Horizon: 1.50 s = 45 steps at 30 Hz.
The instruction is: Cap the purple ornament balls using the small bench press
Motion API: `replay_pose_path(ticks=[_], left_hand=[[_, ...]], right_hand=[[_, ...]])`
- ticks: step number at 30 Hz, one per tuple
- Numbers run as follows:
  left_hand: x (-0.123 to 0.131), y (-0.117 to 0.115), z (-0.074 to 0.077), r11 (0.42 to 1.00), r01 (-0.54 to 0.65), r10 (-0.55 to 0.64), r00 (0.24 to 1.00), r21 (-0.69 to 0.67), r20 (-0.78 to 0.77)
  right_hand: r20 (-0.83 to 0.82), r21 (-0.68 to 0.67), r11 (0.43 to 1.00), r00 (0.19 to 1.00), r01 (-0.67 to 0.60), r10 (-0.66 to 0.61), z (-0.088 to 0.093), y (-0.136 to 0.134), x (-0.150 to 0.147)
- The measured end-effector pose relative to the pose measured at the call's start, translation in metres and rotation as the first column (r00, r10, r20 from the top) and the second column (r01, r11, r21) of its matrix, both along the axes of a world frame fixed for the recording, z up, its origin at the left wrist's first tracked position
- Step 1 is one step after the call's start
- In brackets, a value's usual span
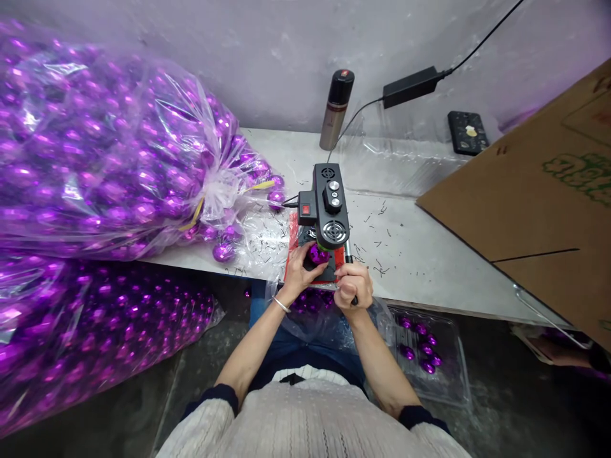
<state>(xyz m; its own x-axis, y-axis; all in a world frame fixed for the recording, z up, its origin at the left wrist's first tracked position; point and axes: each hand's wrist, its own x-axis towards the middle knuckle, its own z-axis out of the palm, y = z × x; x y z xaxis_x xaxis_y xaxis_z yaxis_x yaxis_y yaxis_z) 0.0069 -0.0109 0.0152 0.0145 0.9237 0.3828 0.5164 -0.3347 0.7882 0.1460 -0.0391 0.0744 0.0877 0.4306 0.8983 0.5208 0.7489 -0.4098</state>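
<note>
My left hand (301, 273) pinches a shiny purple ball (317, 254) between thumb and fingers, under the front end of a black bench machine (330, 207). My right hand (354, 286) is wrapped round the machine's lever handle (349, 259), which slants down at its right side. The machine has round vents, silver buttons and a small side box with a red switch (306, 209). Its base stands on a red mat (292, 245). Where the ball meets the machine's head is partly hidden. More purple balls lie in clear plastic on my lap (312, 300).
Large clear bags of purple balls (95, 146) fill the left. A spray can (337, 108), a power adapter (410, 87) and a black phone-like object (468, 132) are behind. At right stand a cardboard box (529, 191) and a clear tray (453, 381) holding several balls. Dark scraps litter the table (405, 254).
</note>
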Motion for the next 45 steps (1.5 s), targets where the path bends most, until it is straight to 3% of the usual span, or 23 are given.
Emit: replay_pose_path(ticks=[10,16,19,22,26,30,32,35,37,39,42,45], left_hand=[[0.001,0.0,0.002,1.0,-0.02,0.02,1.0,0.02,-0.02],[0.001,0.002,-0.001,1.0,-0.022,0.022,1.0,0.013,0.0],[0.0,0.005,-0.002,1.0,-0.007,0.007,1.0,0.021,0.01],[0.0,0.005,-0.002,1.0,0.016,-0.016,1.0,0.018,0.023],[-0.004,-0.017,-0.005,0.998,0.033,-0.032,0.999,0.046,-0.024],[-0.017,-0.054,-0.013,0.975,0.19,-0.165,0.967,0.115,-0.194],[-0.027,-0.056,-0.014,0.968,0.234,-0.208,0.949,0.09,-0.236],[-0.047,-0.018,-0.007,0.999,0.052,-0.05,0.98,0.004,-0.194],[-0.061,0.028,0.005,0.983,-0.165,0.149,0.973,-0.079,-0.175],[-0.072,0.078,0.021,0.939,-0.291,0.252,0.944,-0.183,-0.211],[-0.079,0.136,0.044,0.91,-0.308,0.232,0.933,-0.278,-0.275],[-0.079,0.159,0.056,0.909,-0.254,0.175,0.952,-0.331,-0.252]], right_hand=[[-0.038,0.029,0.996,0.996,-0.078,0.079,-0.007,0.005,0.0],[0.075,0.043,0.998,0.996,-0.047,0.044,-0.01,0.006,-0.002],[0.005,0.031,0.999,1.0,-0.008,0.007,0.002,0.003,-0.004],[-0.001,-0.028,0.999,1.0,0.02,-0.02,0.032,0.001,-0.003],[-0.001,-0.098,0.995,0.999,0.031,-0.032,0.069,0.001,-0.001],[0.055,-0.07,0.998,0.999,0.002,0.002,0.069,0.0,0.003],[0.074,-0.053,0.999,0.997,-0.005,0.008,0.06,-0.001,0.005],[0.065,-0.046,0.999,0.998,0.005,-0.002,0.049,-0.002,0.005],[0.048,-0.047,0.999,0.999,0.012,-0.01,0.046,-0.002,0.004],[0.043,-0.048,0.999,0.999,0.017,-0.015,0.046,-0.002,0.004],[0.055,-0.051,0.998,0.998,0.02,-0.017,0.047,-0.002,0.003],[0.059,-0.041,0.999,0.998,0.007,-0.005,0.046,-0.002,0.004]])
